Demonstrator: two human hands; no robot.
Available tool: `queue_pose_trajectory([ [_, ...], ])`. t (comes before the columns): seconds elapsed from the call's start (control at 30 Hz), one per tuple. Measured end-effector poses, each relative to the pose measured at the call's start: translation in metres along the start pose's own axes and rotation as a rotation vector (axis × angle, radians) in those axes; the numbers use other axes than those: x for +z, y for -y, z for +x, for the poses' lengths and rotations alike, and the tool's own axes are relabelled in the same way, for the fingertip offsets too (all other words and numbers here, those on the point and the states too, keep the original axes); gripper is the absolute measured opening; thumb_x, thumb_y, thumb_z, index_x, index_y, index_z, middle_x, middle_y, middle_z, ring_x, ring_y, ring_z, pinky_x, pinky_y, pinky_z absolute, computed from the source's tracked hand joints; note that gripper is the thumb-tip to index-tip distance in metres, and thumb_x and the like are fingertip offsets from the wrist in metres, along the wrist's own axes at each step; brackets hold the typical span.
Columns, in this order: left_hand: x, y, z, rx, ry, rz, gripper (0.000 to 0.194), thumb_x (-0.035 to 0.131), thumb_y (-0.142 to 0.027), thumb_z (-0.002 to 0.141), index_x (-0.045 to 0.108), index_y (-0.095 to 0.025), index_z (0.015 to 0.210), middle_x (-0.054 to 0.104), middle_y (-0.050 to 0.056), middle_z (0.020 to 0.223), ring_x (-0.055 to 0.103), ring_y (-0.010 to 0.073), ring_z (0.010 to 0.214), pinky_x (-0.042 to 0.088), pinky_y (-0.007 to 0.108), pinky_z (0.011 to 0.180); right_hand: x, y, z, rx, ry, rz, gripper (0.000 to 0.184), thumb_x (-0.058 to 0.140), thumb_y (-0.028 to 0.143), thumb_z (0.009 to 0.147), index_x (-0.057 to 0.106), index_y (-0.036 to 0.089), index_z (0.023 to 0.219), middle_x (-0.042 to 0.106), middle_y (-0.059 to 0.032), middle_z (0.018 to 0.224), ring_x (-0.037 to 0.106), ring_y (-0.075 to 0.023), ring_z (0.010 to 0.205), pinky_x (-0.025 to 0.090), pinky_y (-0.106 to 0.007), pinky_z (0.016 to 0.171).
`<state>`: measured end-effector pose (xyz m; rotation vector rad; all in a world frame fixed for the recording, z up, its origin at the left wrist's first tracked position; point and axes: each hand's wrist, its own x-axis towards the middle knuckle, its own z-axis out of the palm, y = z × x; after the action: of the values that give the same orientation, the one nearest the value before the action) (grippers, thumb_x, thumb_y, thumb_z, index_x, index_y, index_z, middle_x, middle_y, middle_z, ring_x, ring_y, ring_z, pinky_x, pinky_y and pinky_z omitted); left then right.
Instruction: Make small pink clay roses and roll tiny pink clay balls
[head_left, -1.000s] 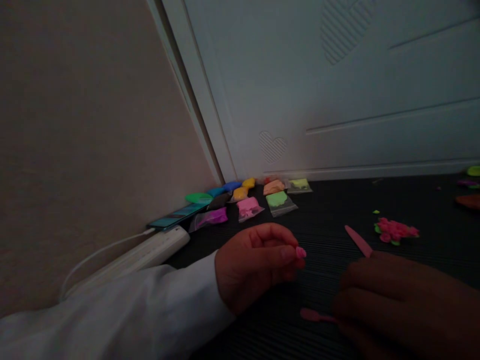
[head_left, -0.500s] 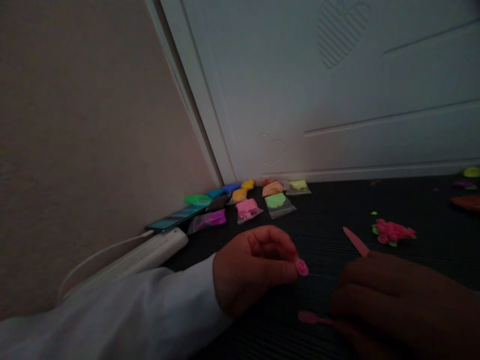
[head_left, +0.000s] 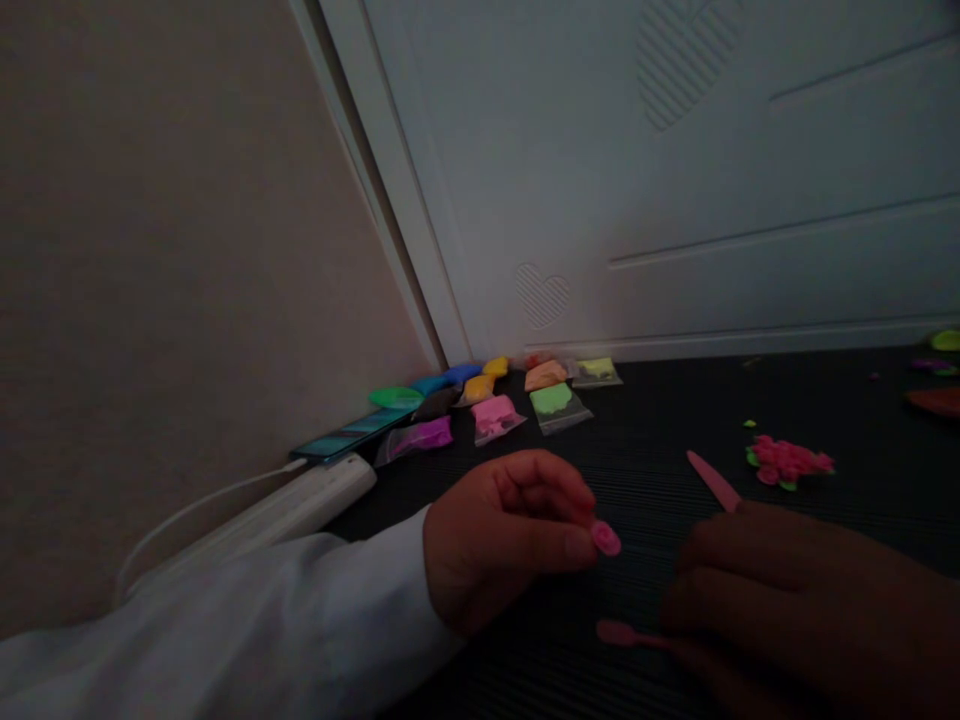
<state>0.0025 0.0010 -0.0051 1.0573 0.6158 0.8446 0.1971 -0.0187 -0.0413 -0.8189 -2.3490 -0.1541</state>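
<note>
Pink rosette [head_left: 606,538], right of lower centre, pinched by left hand [head_left: 517,530], now turned face-on, coil seemingly formed; right hand [head_left: 780,600] curled, grip unclear

The only view comes from a camera worn on the head of the person. It looks forward and downward, across the dark desk [head_left: 652,405] to the white panel [head_left: 525,150] at the far side. The left hand [head_left: 514,535] and the right hand [head_left: 810,600] stand quite near to the camera, and the right one is cut by the view's edge. A plain wall [head_left: 165,260] fills the left side.
</note>
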Motion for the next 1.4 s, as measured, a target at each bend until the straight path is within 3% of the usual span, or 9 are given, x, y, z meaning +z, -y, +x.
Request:
queue_pose_trajectory([
  [0.33,-0.001,-0.0014,0.0028,-0.025,0.014,-0.052,0.012,0.059,-0.011,0.07,0.059,-0.015,0.081,0.061,-0.001,0.063,0.056,0.0058,0.059,0.04,0.017,0.057,0.0018,-0.0014,0.0001,0.035,-0.012,0.025,0.019,0.04,0.015,0.07,0.055,0.024,0.061,0.052,0.0024,0.057,0.047,-0.0126,0.05,0.031,-0.024,0.044],
  [0.8,0.0001,-0.0023,0.0035,-0.001,-0.033,0.028,0.026,0.065,-0.001,0.059,0.061,-0.016,0.079,0.064,-0.002,0.061,0.055,0.0048,0.055,0.041,0.014,0.053,0.001,-0.0017,-0.0038,0.012,0.01,0.039,0.02,0.039,0.013,0.069,0.054,0.024,0.061,0.051,0.0024,0.056,0.046,-0.0121,0.049,0.029,-0.023,0.042],
  [1.0,-0.0006,-0.0023,0.0042,-0.03,-0.034,-0.014,0.015,0.063,-0.007,0.065,0.061,-0.015,0.078,0.063,0.0,0.062,0.057,0.006,0.057,0.042,0.015,0.055,-0.0005,-0.0013,-0.0019,0.003,-0.011,0.039,0.021,0.038,0.014,0.07,0.054,0.023,0.062,0.052,0.0021,0.056,0.046,-0.0117,0.049,0.031,-0.023,0.043],
  [1.4,0.0,-0.0045,0.0026,-0.041,-0.032,-0.017,0.021,0.062,-0.008,0.066,0.06,-0.016,0.085,0.063,-0.001,0.063,0.058,0.0067,0.059,0.042,0.016,0.056,0.0018,-0.0004,-0.0014,-0.022,-0.029,0.021,0.023,0.036,0.013,0.071,0.054,0.023,0.06,0.052,0.0016,0.055,0.047,-0.0119,0.049,0.032,-0.023,0.043],
])
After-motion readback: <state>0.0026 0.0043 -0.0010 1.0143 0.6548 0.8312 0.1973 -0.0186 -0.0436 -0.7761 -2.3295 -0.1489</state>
